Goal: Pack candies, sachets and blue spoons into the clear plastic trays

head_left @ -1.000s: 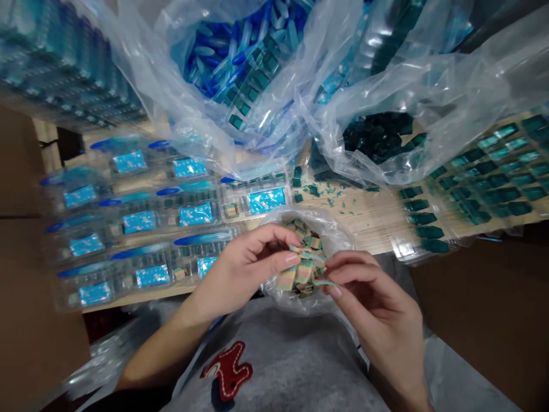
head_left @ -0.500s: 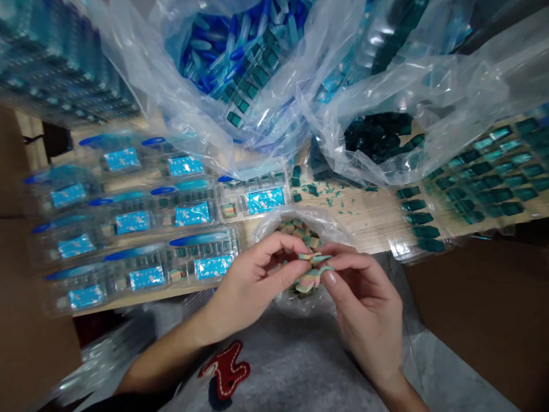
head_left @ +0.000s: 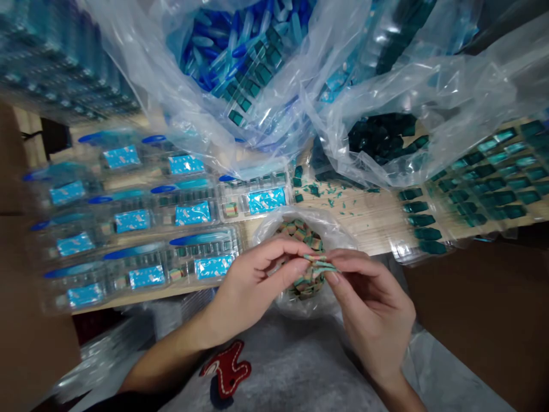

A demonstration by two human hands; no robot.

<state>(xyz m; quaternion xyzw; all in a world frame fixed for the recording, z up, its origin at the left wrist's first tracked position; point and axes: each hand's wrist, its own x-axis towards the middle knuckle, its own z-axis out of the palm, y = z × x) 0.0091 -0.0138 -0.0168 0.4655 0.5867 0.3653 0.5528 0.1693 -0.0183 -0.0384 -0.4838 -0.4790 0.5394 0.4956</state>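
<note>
Over a clear plastic bag (head_left: 338, 226) of small striped foam pieces (head_left: 306, 289), my two hands meet fingertip to fingertip. My left hand (head_left: 261, 280) pinches a thin striped piece in green, yellow and pink (head_left: 315, 259) between thumb and forefinger. From the other side, my right hand (head_left: 373, 303) grips the teal edge (head_left: 325, 267) of the pieces with thumb and fingers closed. Whether they hold one piece or several stuck together, I cannot tell. Fingers hide part of the bag's contents.
To the left, clear blister packs (head_left: 148, 220) lie in rows with blue packets and blue sticks. Behind is a big plastic bag of blue sticks (head_left: 240, 48). An open bag of dark green pieces (head_left: 381, 137) and trays of green pieces (head_left: 484, 186) stand right.
My right hand has shifted slightly right and down. The pieces at the fingertips now sit flatter and closer together; the loose curled flap below them no longer shows.
</note>
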